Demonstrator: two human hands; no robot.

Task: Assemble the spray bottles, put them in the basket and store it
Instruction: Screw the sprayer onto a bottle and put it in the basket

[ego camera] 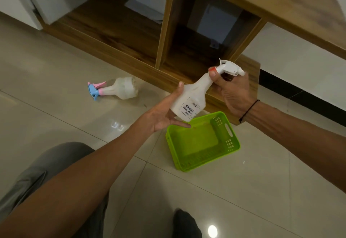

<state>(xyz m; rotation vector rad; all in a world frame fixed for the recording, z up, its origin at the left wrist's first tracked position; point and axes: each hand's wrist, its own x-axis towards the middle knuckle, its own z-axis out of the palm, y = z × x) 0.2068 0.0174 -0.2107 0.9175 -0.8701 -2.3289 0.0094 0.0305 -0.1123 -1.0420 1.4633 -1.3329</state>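
A: Where is your right hand (231, 89)?

B: It is raised over the floor (56, 88) in front of the shelf (164, 31); your fingers curl round the neck of the white bottle (189, 97), just under the sprayer head (229, 68) with its red collar; your thumb lies against that collar; a black cord circles your wrist.

A: And your left hand (164, 116)?

B: Your left arm reaches in from the lower left, palm turned up; the fingers are straight and spread; they cup the bottle's base from below and the side, the thumb pointing up along its wall; nothing is clenched.

A: How does the bottle sit?

B: Tilted, head up and to the right, label facing you; it hangs between your two hands, above the far left corner of the green basket (230, 144), which rests on the tiles.

A: The other bottle?

B: The pink bottle (119, 88) lies on its side on the floor, left of you, near the shelf's base; its pink-and-blue sprayer points left; well apart from the basket.
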